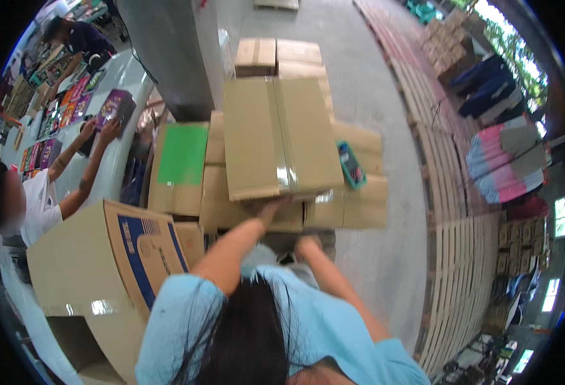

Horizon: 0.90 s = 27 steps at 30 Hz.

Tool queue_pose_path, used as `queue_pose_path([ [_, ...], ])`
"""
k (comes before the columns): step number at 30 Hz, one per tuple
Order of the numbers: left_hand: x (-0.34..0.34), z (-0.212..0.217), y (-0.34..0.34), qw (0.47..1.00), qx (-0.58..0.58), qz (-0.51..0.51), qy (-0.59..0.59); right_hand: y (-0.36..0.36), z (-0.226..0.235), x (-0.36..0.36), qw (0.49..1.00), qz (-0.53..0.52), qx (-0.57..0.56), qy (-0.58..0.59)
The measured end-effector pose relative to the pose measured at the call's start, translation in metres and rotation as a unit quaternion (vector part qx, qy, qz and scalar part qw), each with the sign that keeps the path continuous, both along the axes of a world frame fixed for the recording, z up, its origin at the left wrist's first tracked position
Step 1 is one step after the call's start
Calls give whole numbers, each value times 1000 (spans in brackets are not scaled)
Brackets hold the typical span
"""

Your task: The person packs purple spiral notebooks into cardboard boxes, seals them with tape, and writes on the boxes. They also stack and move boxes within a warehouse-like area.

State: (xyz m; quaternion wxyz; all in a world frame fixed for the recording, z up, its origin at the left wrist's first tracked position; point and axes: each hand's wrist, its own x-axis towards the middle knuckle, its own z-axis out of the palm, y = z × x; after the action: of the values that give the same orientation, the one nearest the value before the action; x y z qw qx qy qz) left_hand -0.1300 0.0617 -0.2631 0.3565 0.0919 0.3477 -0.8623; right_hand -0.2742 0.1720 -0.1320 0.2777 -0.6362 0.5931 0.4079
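Observation:
A large taped cardboard box [250, 135] lies on top of a stack of smaller cartons. My left hand [271, 210] reaches to its near edge, and the fingers disappear below that edge. Lower and to the right, my right hand [307, 245] is beside the front of the stack, small and blurred, its fingers not readable. On a carton [364, 202] right of the large box rests a handheld device in a teal case [351, 165]. A bright green sheet [183, 154] covers part of a carton at the left.
A big open carton [77, 263] with a blue stripe stands at my left. Beyond it, a person in white handles a purple box [114, 108] at a long table [125, 80]. A grey pillar [173, 51] rises behind the stack. Wooden pallets [465, 269] line the right side.

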Motion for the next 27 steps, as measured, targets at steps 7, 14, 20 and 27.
queue_pose_path([
  [7, -61, 164, 53, 210, 799, 50, 561, 198, -57, -191, 886, -446, -119, -46],
  [14, -55, 184, -95, 77, 591, 260, 760, 218, -29, -202, 778, -589, -219, 13],
  [20, -76, 183, -248, 148, 544, 249, 787, 119, -56, -222, 792, -568, -152, -163],
  [27, -105, 178, -375, 170, 458, 298, 820, -12, -99, -265, 793, -522, -307, -66],
])
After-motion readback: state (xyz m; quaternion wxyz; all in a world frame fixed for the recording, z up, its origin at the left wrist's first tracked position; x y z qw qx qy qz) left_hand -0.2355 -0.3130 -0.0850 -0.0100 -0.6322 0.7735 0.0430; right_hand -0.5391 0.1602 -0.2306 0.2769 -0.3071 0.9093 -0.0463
